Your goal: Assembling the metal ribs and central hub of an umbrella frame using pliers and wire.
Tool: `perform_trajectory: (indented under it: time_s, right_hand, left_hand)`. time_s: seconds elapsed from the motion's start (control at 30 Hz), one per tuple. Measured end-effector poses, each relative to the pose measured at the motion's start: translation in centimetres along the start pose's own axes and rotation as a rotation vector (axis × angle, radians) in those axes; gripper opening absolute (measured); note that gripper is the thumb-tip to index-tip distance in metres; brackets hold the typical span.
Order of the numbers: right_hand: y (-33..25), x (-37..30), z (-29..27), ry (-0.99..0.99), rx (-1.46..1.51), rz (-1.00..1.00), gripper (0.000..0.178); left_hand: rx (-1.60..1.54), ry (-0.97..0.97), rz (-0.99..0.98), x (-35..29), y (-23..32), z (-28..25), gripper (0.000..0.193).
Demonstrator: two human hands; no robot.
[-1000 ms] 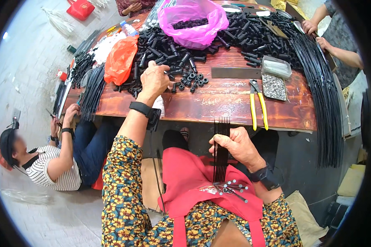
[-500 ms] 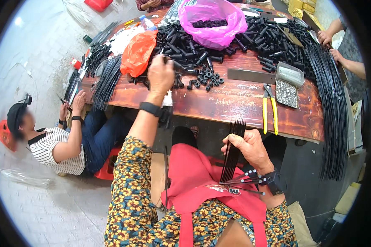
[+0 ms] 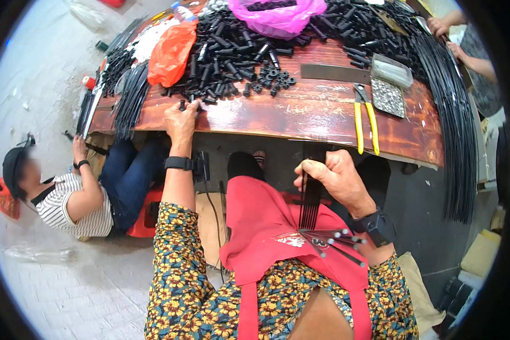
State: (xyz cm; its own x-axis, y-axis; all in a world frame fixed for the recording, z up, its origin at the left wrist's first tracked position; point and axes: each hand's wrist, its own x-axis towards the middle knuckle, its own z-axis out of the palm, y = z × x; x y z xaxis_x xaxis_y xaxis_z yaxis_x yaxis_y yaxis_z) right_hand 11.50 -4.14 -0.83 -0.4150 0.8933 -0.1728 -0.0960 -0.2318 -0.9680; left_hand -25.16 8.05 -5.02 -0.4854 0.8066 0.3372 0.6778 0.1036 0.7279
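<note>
My right hand [image 3: 343,180] is closed around a bundle of thin black rods [image 3: 310,198], held upright over my red apron [image 3: 255,226]. Pale round tips show on the rods' lower ends, fanned out by my wrist. At the table's near edge, left of centre, my left hand [image 3: 180,123] is closed, with a small black plastic sleeve [image 3: 182,105] showing at its fingertips. Just beyond it lies a heap of black plastic sleeves [image 3: 226,62]. Small black rings [image 3: 275,78] lie to the right of that hand, on the wooden table [image 3: 238,116].
Yellow-handled pliers [image 3: 366,119], a flat metal strip [image 3: 334,72] and a tray of small metal parts [image 3: 388,97] lie at right. Orange [image 3: 173,54] and pink [image 3: 277,20] bags stand behind. Long black rods [image 3: 453,141] overhang the right edge. A person [image 3: 76,198] sits at left; another person's hands [image 3: 447,37] work at far right.
My left hand has come down from over the heap to the table's near edge. My right hand still grips the rods, now more upright. The whole view has shifted a little.
</note>
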Motion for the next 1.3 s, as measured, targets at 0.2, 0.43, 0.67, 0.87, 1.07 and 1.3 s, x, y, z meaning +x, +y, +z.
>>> perform_trajectory:
  time_s: [0.2,0.43,0.67,0.87,1.07,1.3]
  right_hand:
    - [0.0,0.5,0.3,-0.046,0.001,-0.010,0.025]
    - [0.0,0.2,-0.6,-0.066,0.022,0.000,0.026]
    - [0.6,1.0,-0.9,-0.116,0.056,-0.031,0.025]
    - [1.0,1.4,-1.0,-0.116,0.016,-0.001,0.024]
    - [0.9,1.3,-0.7,-0.087,0.094,-0.010,0.026]
    - [0.6,1.4,-0.5,-0.101,0.081,0.017,0.025]
  left_hand:
    - [0.183,-0.127,0.013,0.9,-1.2,-0.9,0.034]
    - [-0.054,-0.183,-0.055,-1.9,1.3,-0.2,0.019]
    - [-1.056,-0.619,-0.302,-10.4,11.8,0.6,0.037]
    - [-1.423,-0.864,-0.520,-13.2,12.8,3.5,0.033]
    - [-1.461,-0.886,-0.513,-13.3,12.5,3.9,0.033]
    - [-1.403,-0.871,-0.500,-13.5,13.3,4.0,0.041]
